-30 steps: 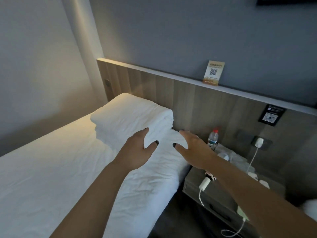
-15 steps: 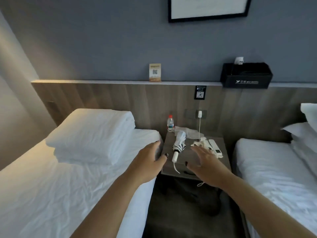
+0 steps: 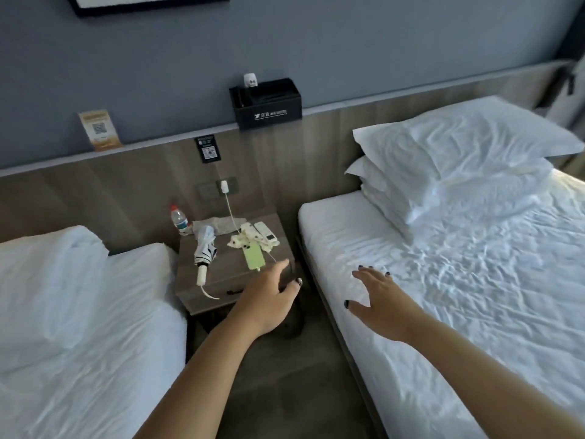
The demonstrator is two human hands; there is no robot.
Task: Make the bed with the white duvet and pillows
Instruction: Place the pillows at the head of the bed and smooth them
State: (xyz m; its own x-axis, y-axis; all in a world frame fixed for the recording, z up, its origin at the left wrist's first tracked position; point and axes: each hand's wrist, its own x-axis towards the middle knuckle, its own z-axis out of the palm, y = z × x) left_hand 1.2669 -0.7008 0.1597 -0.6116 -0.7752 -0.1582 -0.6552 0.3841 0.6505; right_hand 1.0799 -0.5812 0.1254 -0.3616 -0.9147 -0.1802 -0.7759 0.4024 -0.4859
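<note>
the person's left hand [image 3: 269, 299] hangs open, fingers loosely spread, over the front edge of the grey wooden bedside worktop [image 3: 221, 280], holding nothing. the right hand [image 3: 376, 299] is open too — fingers splayed just above the wrinkled white sheet of the right bed [image 3: 474, 296]. beyond and right of that hand sit three stacked white pillows [image 3: 456, 166]. a folded white duvet [image 3: 47, 274] lies far left of the left hand.

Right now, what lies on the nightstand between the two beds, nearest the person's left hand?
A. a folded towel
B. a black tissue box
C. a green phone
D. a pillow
C: the green phone lies on the nightstand just beyond the left hand.
</note>
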